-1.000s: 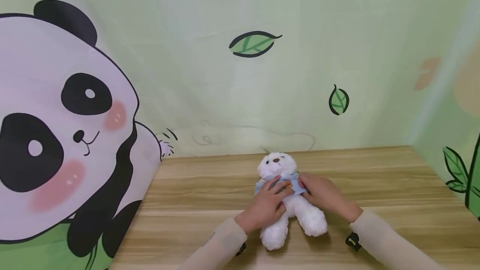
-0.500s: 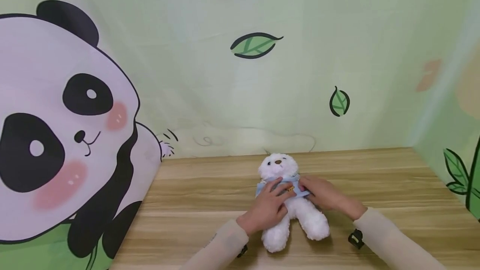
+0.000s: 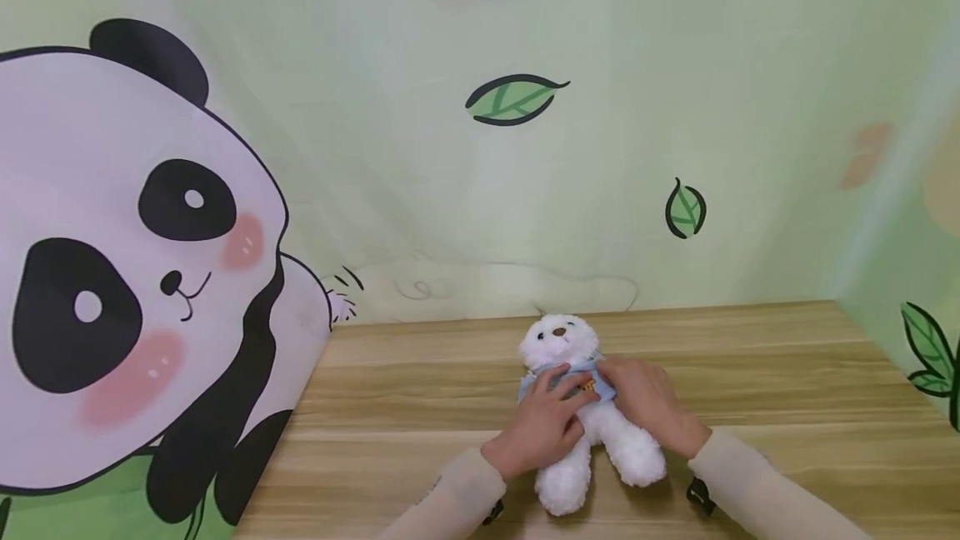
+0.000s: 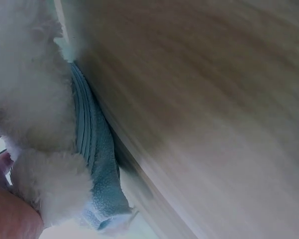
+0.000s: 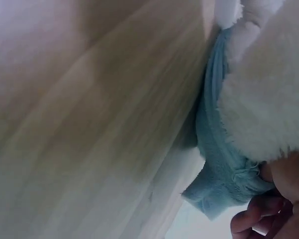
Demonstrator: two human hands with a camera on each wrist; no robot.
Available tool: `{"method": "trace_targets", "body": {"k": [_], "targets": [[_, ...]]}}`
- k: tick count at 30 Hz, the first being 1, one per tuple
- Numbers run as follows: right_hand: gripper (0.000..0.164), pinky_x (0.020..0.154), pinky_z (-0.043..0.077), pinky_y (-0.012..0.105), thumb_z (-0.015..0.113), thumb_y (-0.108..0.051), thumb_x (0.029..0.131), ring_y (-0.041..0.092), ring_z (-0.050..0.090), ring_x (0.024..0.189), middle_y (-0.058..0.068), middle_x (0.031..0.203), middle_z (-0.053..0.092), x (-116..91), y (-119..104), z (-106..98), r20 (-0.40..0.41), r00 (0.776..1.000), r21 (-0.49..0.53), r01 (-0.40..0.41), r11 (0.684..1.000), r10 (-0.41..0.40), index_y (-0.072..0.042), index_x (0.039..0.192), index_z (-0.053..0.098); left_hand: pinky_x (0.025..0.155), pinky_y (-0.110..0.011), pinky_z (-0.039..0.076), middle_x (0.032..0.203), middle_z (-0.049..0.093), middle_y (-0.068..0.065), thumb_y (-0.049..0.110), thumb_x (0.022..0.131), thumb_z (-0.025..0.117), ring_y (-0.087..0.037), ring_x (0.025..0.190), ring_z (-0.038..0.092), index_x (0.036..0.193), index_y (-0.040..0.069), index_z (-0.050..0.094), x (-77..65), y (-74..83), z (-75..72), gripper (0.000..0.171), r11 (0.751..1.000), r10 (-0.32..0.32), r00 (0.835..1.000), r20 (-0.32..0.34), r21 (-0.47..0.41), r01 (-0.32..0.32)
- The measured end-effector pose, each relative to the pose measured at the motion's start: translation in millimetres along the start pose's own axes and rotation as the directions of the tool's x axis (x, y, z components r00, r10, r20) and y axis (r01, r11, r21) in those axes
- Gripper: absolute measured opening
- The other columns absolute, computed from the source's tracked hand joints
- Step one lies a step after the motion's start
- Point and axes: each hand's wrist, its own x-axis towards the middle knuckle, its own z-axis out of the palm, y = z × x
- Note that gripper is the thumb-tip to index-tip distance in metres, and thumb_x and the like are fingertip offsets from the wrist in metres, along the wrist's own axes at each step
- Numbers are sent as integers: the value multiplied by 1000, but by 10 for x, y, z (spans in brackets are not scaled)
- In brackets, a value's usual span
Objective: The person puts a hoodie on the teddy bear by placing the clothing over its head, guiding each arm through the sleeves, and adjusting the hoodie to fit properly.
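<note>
A white plush toy bear (image 3: 558,344) with a brown nose lies face up, legs toward me. Its body wears a small light-blue shirt (image 3: 606,387) with a yellow-brown print on the front. My left hand (image 3: 534,427) rests over the bear's belly and shirt front, fingers spread and extended. At the other side of the bear, my right hand (image 3: 648,398) pinches the shirt's side edge, its fingers bent. Up close in the right wrist view, the blue fabric (image 5: 224,184) runs to my thumb and curled fingers. White fur (image 4: 35,99) fills the left side of the left wrist view.
Under the bear is a wood-grain table (image 3: 405,407), its far edge meeting a pale green cloth backdrop (image 3: 375,148) with leaf prints. A large panda picture (image 3: 217,140) covers the left side of the backdrop. Dark wrist straps (image 3: 699,494) show below the sleeves.
My right hand has shifted slightly inward over the shirt's side, and the shirt corner there sticks out less. My left hand stays on the bear's front. The whole view has shifted slightly.
</note>
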Motion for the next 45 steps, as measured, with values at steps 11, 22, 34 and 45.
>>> {"method": "trace_targets", "body": {"k": [11,22,34,45], "targets": [[30,43,34,28,63,11,74,15,51,57,-2,69,59,-20,-20,-17,25,997,-56,-66,996,67,-19,76,55,106,-52,41,151,44,7,21,97,49,-27,142,36,130,30,59,7,22,26,36,999,-11,1000,29,-36,12],[30,53,31,22,62,11,69,8,41,59,-5,64,43,-61,135,-163,129,990,204,25,979,-52,-14,78,48,107,-56,36,152,44,7,21,99,46,-27,144,33,130,31,59,14,30,-15,35,995,-43,998,53,-84,47],[5,67,49,25,64,-4,88,9,60,77,1,84,67,-156,462,-461,201,979,424,-127,897,43,-6,93,65,107,-44,37,140,49,5,28,94,48,-24,135,38,136,28,54,122,-33,-108,43,997,-1,1000,13,74,0],[20,63,53,27,61,2,88,17,65,80,17,95,71,-160,510,-217,277,944,583,-312,750,177,6,107,67,108,-43,39,140,53,5,35,104,44,-21,134,41,129,27,60,188,-36,-82,30,999,22,999,-25,32,-21]]}}
